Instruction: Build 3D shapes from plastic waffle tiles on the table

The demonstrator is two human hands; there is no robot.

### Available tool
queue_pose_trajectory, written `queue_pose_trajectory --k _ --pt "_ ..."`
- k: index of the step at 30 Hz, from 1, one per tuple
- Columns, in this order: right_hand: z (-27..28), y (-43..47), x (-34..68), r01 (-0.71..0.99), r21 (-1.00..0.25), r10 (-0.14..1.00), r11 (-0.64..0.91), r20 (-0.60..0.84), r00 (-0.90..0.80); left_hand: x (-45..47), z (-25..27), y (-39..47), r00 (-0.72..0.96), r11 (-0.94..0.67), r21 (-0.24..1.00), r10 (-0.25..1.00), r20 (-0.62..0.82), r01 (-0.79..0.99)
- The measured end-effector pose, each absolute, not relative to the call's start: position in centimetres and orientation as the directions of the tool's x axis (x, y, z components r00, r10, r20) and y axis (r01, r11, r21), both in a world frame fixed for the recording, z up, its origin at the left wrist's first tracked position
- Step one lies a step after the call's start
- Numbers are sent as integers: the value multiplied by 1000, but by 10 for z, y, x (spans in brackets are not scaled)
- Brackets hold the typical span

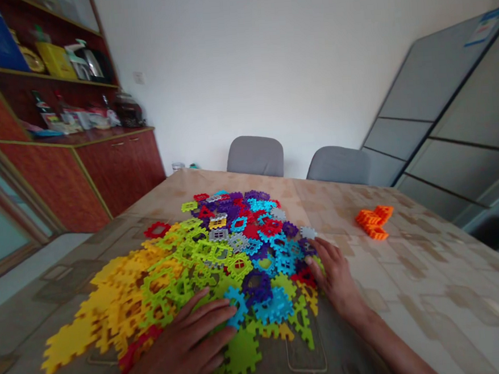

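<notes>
Head view, left hand (187, 345) flat on tile pile (220, 257) (right hand (335, 278) alongside)

A plain white wall (266, 66) closed the far side of the room, a small switch plate (139, 77) on it near the left. Against the left wall stood a reddish wooden cabinet (103, 169) with open shelves (54, 81) crowded with bottles and boxes. Two grey chairs (256, 155) were pushed up at the far edge of the table (410, 289), whose top bore a beige patterned cover. To the right stood grey panelled cupboards (451, 138). The light was soft and even.
</notes>
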State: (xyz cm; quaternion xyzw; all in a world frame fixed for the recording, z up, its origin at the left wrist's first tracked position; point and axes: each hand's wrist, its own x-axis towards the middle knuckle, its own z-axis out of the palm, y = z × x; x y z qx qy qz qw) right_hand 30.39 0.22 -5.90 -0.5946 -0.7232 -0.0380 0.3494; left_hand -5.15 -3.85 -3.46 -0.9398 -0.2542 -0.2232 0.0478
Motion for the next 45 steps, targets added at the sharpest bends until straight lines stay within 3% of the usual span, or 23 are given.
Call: queue_pose_trajectory --k 2,5,13,21,25,30,35,38,41,45 --pt "-77 9 322 895 -408 838 181 541 77 -53 -34 -40 777 -864 23 464 426 503" --pt "-98 11 326 879 -443 851 179 518 87 -54 -36 -42 810 -881 -42 414 415 471" --pt "-83 -3 275 698 -616 901 364 422 -98 -51 -43 -39 817 -878 -123 369 443 462" --pt "-69 -9 253 573 -592 820 567 467 -330 -50 -45 -37 808 -885 -93 369 460 457" --pt "-57 19 248 533 -544 755 649 545 -363 -54 -47 -35 786 -884 -48 386 484 464" --pt "-45 78 263 612 -530 775 587 586 -236 -62 -30 -22 702 -845 45 471 534 532" --pt "-47 110 277 632 -539 807 556 531 -257 -64 2 25 604 -713 230 690 400 662" --pt "-53 112 276 626 -539 815 564 487 -315 -58 9 58 594 -667 328 745 303 669" --pt "-56 105 272 610 -541 812 579 453 -369 -42 5 79 654 -683 365 724 222 633" --pt "-48 90 267 541 -543 766 642 428 -479 -15 -5 82 793 -785 391 579 186 481"
